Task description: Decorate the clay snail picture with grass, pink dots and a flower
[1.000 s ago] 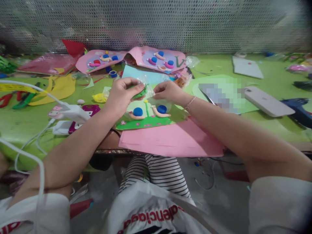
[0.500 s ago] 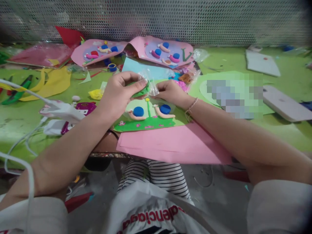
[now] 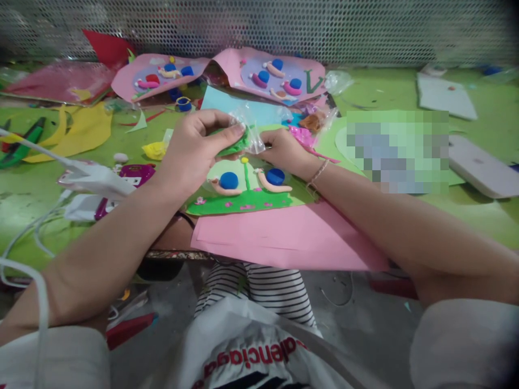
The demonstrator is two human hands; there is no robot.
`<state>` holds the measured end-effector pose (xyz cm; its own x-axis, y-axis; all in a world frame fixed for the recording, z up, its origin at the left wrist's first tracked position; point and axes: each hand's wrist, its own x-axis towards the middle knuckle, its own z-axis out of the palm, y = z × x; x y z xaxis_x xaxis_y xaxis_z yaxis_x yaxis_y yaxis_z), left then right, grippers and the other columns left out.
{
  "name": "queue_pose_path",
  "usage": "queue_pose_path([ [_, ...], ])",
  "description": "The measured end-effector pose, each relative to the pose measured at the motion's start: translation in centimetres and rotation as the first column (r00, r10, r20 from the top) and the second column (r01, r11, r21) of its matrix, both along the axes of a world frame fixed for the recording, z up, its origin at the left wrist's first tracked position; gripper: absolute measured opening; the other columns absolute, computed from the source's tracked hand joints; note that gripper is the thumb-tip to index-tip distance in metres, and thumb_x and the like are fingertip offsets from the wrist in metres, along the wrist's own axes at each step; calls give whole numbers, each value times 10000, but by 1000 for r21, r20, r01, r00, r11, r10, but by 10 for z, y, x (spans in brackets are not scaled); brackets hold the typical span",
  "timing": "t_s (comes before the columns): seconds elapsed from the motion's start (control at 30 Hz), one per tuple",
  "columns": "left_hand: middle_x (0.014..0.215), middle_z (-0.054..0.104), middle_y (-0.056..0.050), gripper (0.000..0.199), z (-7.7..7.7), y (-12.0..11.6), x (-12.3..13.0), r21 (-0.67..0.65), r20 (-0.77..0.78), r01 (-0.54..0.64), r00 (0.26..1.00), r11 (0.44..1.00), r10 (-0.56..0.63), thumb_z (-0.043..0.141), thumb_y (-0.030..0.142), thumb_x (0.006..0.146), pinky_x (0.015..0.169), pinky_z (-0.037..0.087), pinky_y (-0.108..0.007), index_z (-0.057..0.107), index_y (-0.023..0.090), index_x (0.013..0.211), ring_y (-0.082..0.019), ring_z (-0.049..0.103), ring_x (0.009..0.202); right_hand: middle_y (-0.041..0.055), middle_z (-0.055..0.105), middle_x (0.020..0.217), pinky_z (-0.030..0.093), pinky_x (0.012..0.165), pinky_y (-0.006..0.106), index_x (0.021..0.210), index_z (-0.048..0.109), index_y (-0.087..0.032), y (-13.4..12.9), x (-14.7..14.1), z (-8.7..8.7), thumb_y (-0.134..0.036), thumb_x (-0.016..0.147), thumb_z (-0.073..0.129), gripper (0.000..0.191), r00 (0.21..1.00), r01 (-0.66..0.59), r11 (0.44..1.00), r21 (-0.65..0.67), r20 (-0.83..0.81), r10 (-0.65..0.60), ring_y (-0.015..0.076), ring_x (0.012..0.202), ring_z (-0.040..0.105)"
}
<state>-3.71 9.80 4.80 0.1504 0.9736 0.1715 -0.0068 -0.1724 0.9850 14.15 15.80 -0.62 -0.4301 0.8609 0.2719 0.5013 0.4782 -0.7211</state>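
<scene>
My left hand (image 3: 203, 146) grips a clear plastic bag (image 3: 252, 125) with green clay (image 3: 239, 141) in it, thumb on top. Closed at the bag's right edge, my right hand (image 3: 286, 150) pinches at the plastic; its fingertips are partly hidden. Just below both hands lies a green card (image 3: 302, 198) bearing two clay snails with blue shells, the left snail (image 3: 229, 182) and the right snail (image 3: 274, 179). Between the snails stands a green clay stem (image 3: 247, 177) with a yellow top. A strip of green clay runs along the card's lower part.
Pink paper (image 3: 284, 237) reaches the table's front edge. Behind are pink snail cards (image 3: 227, 60) and blue paper (image 3: 221, 102). White chargers and cables (image 3: 95, 181) lie left, near yellow paper (image 3: 91, 127). A phone (image 3: 482, 165) and a white sheet (image 3: 444, 96) are at right.
The view has shifted slightly. Both hands stay at the bag of green clay, and my right fingers have shifted a little at its edge.
</scene>
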Motion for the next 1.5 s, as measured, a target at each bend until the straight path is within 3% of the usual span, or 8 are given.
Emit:
queue_pose_path([
  [0.27,728,633,54,150,-2,2,0,-15,-16,3,1000,1000,-3,746,342,615,664,566,-304,612,292,658,-159,594,717,-1,620,644,362,539,211,650,615,-128,0,-1,1,-235,697,653,122,1000,10,999,-49,-15,-10,88,589,507],
  [0.77,691,615,34,131,-4,2,-1,35,21,10,1000,999,-11,741,312,652,628,551,-267,629,250,685,-119,553,630,4,645,701,398,588,225,677,633,-148,-2,4,6,-124,678,578,59,1000,-30,995,-95,-3,30,109,645,536],
  [0.9,670,606,44,139,-4,2,-1,45,39,10,999,999,-12,743,311,650,619,549,-269,631,242,696,-109,544,607,2,626,689,388,597,221,686,632,-141,-1,5,5,-80,669,540,112,999,-23,998,-61,27,24,102,639,519],
  [1.13,731,645,40,151,-3,1,-1,30,-41,-26,999,999,27,728,357,644,671,551,-312,610,277,694,-152,578,685,18,585,756,393,652,223,678,627,-153,-1,6,3,-68,671,538,123,996,-6,994,111,89,-4,100,663,486],
  [1.5,740,643,33,198,-4,2,-1,35,-57,-34,998,999,36,736,392,626,666,543,-295,604,265,702,-156,586,734,33,580,781,408,662,220,733,669,-143,0,7,1,-80,704,531,155,986,-29,993,114,169,10,109,680,505],
])
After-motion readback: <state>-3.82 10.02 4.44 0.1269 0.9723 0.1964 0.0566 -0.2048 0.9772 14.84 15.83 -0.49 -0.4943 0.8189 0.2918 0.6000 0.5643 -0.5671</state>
